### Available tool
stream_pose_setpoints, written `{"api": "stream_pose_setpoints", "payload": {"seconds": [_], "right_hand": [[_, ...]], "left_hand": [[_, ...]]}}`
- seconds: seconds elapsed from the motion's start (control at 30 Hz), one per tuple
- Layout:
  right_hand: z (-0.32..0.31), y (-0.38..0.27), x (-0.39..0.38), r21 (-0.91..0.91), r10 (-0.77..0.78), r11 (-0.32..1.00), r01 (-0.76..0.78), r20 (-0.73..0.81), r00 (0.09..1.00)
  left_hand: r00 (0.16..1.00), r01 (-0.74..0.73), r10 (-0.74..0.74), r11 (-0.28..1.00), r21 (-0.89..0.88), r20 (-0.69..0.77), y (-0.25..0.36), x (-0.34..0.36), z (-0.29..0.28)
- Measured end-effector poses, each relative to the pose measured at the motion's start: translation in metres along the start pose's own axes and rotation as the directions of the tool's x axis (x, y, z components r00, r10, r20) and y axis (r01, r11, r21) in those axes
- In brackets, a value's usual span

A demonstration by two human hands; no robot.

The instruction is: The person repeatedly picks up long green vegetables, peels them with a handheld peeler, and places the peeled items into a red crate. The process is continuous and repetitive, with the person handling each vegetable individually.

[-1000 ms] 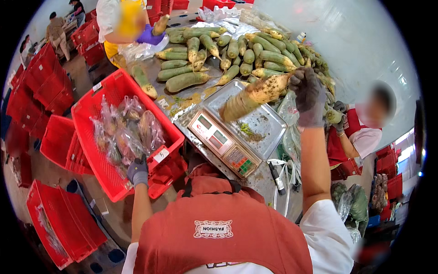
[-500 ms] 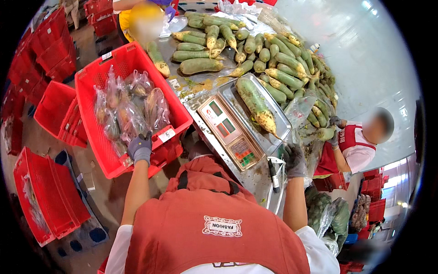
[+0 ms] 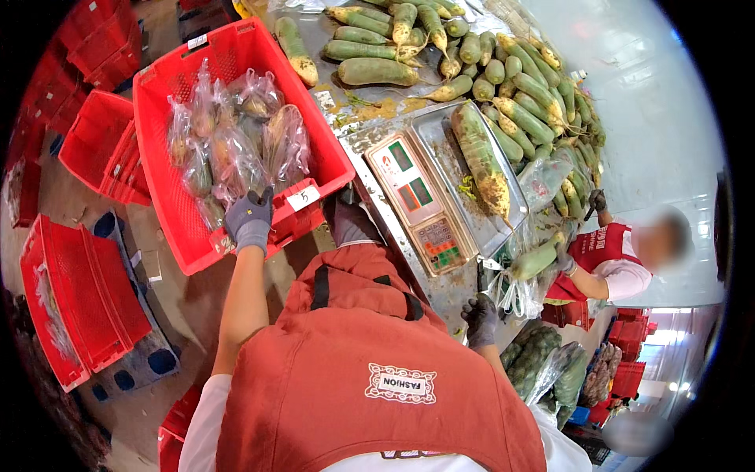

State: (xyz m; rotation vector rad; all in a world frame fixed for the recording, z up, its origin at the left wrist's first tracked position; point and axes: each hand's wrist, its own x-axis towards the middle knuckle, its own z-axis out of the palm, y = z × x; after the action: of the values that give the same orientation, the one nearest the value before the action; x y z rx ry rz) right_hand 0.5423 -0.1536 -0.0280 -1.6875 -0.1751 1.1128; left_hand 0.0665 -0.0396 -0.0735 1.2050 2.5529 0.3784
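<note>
L hand, in grey glove, is at the near rim of the red crate, back of hand up, fingers pointing fwd over the rim twd the bagged veg. Fingertips partly hidden, so can't tell if it's gripping rim or bag, or just resting. L forearm comes up from lower L, long & nearly straight on to the wrist, tilted slightly R.

R hand, darker glove, is pulled in close to the body, nr the table edge, below the scale's R corner. Fingers bent up & in, nothing seen in it; can't tell if fully closed. R forearm mostly hidden behind the red apron; the short bit showing slants up & L to the wrist.

Big green radish lies on the metal tray of the scale, leafless end away, yellowish root tip twd the person, well apart from both hands. Radish pile behind, on the table. Co-worker on R holds another radish nr some clear plastic bags.
</note>
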Motion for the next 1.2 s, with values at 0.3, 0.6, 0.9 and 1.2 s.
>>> {"api": "stream_pose_setpoints", "payload": {"seconds": [0.3, 0.6, 0.9, 1.2], "right_hand": [[0.044, -0.031, -0.029, -0.430, -0.387, 0.656, 0.621, 0.515, 0.765], [0.152, -0.150, 0.045, -0.587, -0.761, -0.208, 0.783, 0.600, 0.247], [0.201, -0.174, 0.092, -0.759, -0.263, 0.167, 0.629, 0.580, 0.771], [0.184, -0.164, 0.077, -0.664, -0.597, -0.191, 0.722, 0.663, 0.452]], "left_hand": [[0.999, 0.034, -0.034, 0.999, -0.019, 0.016, 0.000, -0.001, -0.001], [0.999, 0.040, -0.040, 0.998, 0.038, 0.000, 0.005, 0.000, 0.000], [0.999, 0.007, -0.013, 0.992, 0.124, 0.045, -0.001, 0.004, 0.005], [0.882, -0.460, 0.464, 0.813, -0.356, -0.081, 0.083, 0.035, -0.006]]}}
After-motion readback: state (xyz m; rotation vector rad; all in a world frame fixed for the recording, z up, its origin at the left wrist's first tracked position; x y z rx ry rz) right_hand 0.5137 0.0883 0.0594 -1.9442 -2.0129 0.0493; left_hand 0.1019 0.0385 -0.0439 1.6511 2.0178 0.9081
